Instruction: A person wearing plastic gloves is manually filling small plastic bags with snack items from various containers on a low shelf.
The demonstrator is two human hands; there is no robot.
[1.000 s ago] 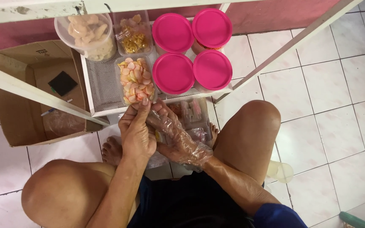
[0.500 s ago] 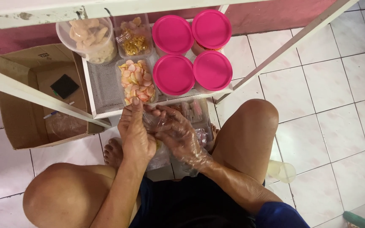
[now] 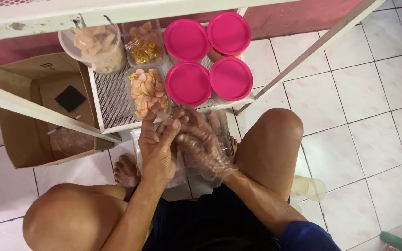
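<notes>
Clear plastic covers the right hand [image 3: 205,148], a thin disposable glove, and its fingers meet those of the bare left hand [image 3: 158,146] just near the front edge of the white mesh shelf [image 3: 110,100]. Both hands pinch together on something small and see-through between their fingertips; what it is cannot be told, nor which way it runs. The left hand's fingers point far, toward the shelf, and the gloved fingers curl in from the right to touch them.

Just beyond the fingertips sits an open clear tub of pink and yellow crackers [image 3: 148,92], its long axis running near to far. To its right stand four round tubs with pink lids [image 3: 209,59], two near and two far, touching one another. Farther left on the shelf are a clear tub of yellow snacks [image 3: 143,44] and a round clear tub of pale crackers [image 3: 96,46].

Under the hands, on the tiled floor between the person's bare knees, lie clear plastic bags [image 3: 180,162]. An open cardboard box [image 3: 29,116] stands to the left of the shelf.
</notes>
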